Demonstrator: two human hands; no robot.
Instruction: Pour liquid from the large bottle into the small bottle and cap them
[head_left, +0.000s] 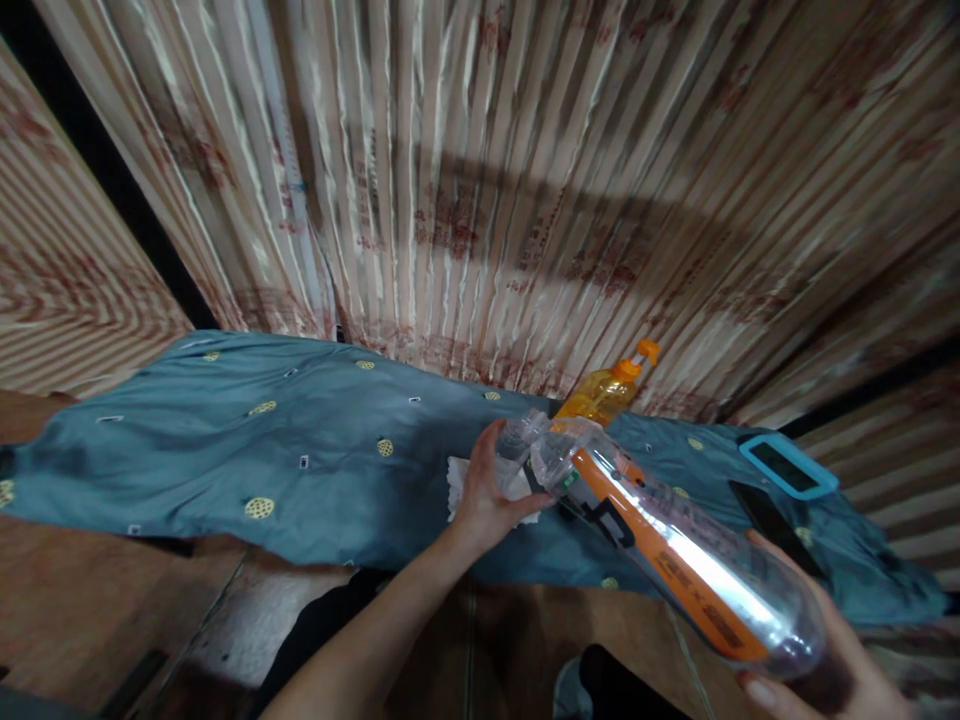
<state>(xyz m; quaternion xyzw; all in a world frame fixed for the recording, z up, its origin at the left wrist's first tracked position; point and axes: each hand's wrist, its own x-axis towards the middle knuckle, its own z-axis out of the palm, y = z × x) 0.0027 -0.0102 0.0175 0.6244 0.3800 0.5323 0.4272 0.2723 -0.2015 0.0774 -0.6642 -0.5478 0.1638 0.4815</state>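
Fingers of the left hand (487, 495) curl around the neck end of a clear bottle (660, 545) with an orange label, while the right hand (825, 670) cups its base from below, holding it tilted over the bench edge. Under the left hand lies a white cloth (459, 480) on blue fabric (300, 450). Just behind stands a yellow bottle (604, 392); a blue-framed device (787, 465) lies to the right

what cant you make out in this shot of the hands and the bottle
Head view:
- clear bottle: label print blurred; neck covered by left hand.
- right hand: cut off by the bottom edge.
- white cloth: mostly behind the left hand.
- orange-capped bottle: base behind the clear bottle.
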